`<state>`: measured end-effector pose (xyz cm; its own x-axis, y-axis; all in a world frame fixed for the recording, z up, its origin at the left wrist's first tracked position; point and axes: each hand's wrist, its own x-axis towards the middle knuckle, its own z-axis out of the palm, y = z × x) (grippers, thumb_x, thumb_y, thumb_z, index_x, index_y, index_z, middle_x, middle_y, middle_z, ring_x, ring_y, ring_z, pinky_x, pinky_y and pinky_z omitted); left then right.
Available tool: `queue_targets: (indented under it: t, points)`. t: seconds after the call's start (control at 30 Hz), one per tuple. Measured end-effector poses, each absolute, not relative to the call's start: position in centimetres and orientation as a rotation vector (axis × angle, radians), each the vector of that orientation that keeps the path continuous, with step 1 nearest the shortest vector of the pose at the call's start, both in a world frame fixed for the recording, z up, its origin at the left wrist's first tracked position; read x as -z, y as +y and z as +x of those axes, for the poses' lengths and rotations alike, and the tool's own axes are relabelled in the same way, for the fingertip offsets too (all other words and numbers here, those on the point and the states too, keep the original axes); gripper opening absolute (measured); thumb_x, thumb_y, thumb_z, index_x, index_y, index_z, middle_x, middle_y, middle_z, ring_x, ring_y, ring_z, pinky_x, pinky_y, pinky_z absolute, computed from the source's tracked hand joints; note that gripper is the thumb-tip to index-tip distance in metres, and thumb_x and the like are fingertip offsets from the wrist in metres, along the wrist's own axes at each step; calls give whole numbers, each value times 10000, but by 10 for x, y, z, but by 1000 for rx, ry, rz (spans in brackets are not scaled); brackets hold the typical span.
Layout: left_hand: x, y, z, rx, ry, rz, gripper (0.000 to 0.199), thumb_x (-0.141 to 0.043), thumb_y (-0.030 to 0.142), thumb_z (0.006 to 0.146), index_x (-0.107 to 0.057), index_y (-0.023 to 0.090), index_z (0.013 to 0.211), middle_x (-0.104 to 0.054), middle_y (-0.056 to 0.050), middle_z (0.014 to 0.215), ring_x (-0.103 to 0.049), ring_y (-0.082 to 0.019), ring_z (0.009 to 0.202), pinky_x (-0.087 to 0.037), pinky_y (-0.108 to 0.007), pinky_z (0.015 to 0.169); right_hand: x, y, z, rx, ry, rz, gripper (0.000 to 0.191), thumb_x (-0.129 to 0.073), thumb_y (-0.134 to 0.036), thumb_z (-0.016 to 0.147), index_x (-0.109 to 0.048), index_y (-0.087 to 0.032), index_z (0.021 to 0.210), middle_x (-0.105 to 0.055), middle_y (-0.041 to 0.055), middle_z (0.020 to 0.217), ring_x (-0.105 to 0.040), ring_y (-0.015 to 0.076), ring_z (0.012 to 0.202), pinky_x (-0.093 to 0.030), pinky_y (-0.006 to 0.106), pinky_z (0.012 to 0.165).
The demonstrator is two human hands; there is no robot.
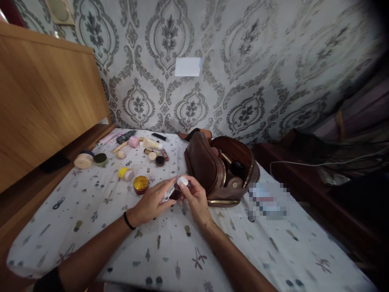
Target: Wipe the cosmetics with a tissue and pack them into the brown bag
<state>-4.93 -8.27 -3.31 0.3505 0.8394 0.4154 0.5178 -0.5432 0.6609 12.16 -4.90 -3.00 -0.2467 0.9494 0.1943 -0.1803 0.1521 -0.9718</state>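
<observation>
My left hand (152, 202), with a black band at the wrist, is closed round a small dark bottle (175, 192) in front of the brown bag. The fingers of my right hand (195, 198) pinch the bottle's white cap (182, 181). Whether the cap is on or off the bottle cannot be made out. Just right of my hands, the brown leather bag (202, 162) lies unzipped, with a brush and dark items inside. A gold-lidded jar (141, 184) stands left of my left hand, near a yellow and pale bottle (125, 174).
Several jars, tubes and a pink bottle (133, 141) lie at the back left of the patterned cloth (121, 235). A wooden cabinet (51, 97) borders the left side. A blurred packet (269, 200) lies right of the bag. The papered wall (212, 97) rises behind.
</observation>
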Motion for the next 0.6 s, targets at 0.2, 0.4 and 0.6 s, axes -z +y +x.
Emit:
queue_targets:
  t: [0.2, 0.4, 0.6]
  points:
    - [37, -88, -47, -911, 1213, 2444, 768, -535, 257, 941, -104, 218, 1576, -341, -150, 1579, -344, -271, 1447, -348, -458, 1170, 28, -48, 122, -1324, -1317, -848, 361, -702, -517, 803, -611, -198, 947, -557, -47, 651, -473, 94, 471, -441, 235, 449]
    - [34, -81, -57, -837, 1193, 2428, 637, -523, 277, 948, -278, 199, 1531, -438, -151, 1523, -424, -274, 1402, -371, -447, 1155, 32, -45, 123, -1310, -1253, -890, 397, -683, -555, 804, -594, -196, 950, -516, -63, 587, -464, 102, 469, -442, 241, 454]
    - [28, -81, -57, -666, 1421, 2551, 428, -563, 361, 951, -472, 183, 1330, -652, -129, 1264, -605, -262, 1203, -515, -417, 982, 32, -46, 124, -1308, -1239, -895, 494, -650, -544, 836, -579, -202, 1186, -522, -64, 585, -490, 121, 498, -452, 259, 504]
